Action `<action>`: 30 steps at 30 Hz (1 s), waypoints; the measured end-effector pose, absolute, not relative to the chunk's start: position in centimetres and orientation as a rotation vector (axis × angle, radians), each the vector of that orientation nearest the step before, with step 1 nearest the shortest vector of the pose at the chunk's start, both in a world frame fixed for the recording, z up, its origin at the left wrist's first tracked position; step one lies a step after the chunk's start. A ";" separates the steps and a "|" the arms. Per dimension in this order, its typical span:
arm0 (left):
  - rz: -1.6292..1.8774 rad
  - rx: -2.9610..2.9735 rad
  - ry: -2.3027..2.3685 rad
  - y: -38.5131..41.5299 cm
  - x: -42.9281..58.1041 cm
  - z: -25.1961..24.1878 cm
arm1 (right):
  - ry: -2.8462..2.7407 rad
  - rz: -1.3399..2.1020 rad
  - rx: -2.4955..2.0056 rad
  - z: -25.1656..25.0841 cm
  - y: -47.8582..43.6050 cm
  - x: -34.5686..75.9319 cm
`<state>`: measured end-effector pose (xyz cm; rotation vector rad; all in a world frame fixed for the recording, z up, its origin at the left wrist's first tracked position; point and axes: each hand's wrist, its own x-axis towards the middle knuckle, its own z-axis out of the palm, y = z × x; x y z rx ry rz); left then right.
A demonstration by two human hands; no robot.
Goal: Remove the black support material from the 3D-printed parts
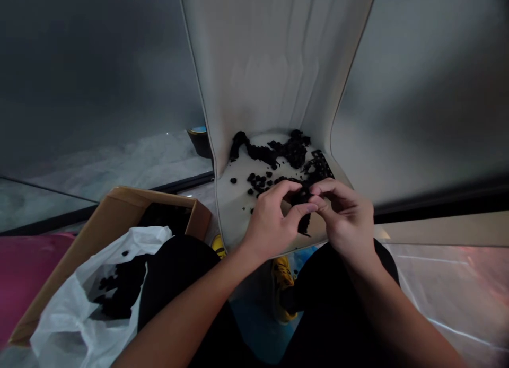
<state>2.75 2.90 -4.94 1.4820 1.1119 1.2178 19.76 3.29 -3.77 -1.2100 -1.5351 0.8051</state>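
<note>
Both my hands meet over the front part of a pale chair seat [234, 214]. Between them is a small black piece [303, 225] with a ragged lower edge; its kind I cannot make out. My left hand [274, 217] pinches it from the left with thumb and forefinger. From the right, the fingertips of my right hand [342, 211] close on the same piece. Behind the hands, small black round bits [258, 181] lie scattered on the seat. Farther back are a dark stringy strip [258, 151] and a black clump [295, 149]. A black perforated piece [320, 165] rests at the right.
On the left, a cardboard box [115, 195] stands beside my knee. A white plastic bag [71, 309] with black pieces [123, 288] inside hangs over it. A dark cup-like container [200, 143] is left of the chair. Yellow shoes [282, 275] show below the seat.
</note>
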 end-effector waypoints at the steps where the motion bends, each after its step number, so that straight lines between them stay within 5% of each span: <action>1: 1.217 1.492 1.119 3.0 2.9 -4.8 | -1.532 0.794 -1.212 -3.9 3.3 19.8; 20: 0.944 1.324 0.535 7.4 2.1 -3.4 | -1.658 0.492 -1.089 -1.6 3.0 20.1; 30: 0.915 1.128 0.625 7.4 3.6 -4.9 | -1.608 0.456 -1.155 -2.9 4.4 20.6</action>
